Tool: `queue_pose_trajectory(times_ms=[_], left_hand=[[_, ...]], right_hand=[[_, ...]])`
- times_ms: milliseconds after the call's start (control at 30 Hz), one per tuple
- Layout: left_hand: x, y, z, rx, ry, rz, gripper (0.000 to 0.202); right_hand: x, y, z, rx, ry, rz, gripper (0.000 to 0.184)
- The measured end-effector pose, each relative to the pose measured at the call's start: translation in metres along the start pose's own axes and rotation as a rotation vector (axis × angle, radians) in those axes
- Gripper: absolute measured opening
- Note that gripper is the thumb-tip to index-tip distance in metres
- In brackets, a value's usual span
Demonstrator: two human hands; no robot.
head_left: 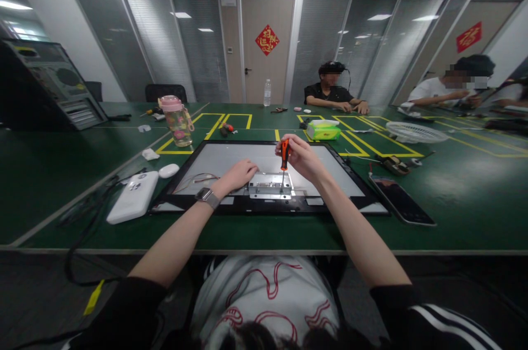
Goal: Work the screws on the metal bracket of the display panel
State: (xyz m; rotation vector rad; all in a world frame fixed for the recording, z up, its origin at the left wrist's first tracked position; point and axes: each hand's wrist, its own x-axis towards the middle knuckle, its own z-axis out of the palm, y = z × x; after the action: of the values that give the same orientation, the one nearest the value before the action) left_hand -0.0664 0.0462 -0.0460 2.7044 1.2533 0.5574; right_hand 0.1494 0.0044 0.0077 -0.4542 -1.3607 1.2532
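A flat display panel (pixel 231 158) with a black frame lies face down on the green table in front of me. My right hand (pixel 303 156) is closed around a red-handled screwdriver (pixel 284 154), held upright with its tip down on a small metal bracket (pixel 270 185) near the panel's front edge. My left hand (pixel 239 173) rests on the panel just left of the bracket, fingers curled down onto it. A watch sits on my left wrist.
A white box (pixel 134 196) and white mouse (pixel 168 170) lie left of the panel. A phone (pixel 401 198) lies to the right. A pink bottle (pixel 177 120), tissue pack (pixel 324 130), a white fan (pixel 414 132) and a PC case (pixel 45 86) stand farther back. Two people sit across the table.
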Motion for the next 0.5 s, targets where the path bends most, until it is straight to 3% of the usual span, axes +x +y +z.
queue_pose_trajectory(times_ms=[333, 500], left_hand=[[-0.0003, 0.0002, 0.0003, -0.015, 0.007, 0.006, 0.039], [0.0, -0.0003, 0.0004, 0.003, -0.002, 0.012, 0.038]], right_hand=[[0.0006, -0.0001, -0.0017, -0.057, 0.126, -0.029, 0.029], [-0.0001, -0.0004, -0.0031, 0.038, 0.0, 0.05, 0.033]])
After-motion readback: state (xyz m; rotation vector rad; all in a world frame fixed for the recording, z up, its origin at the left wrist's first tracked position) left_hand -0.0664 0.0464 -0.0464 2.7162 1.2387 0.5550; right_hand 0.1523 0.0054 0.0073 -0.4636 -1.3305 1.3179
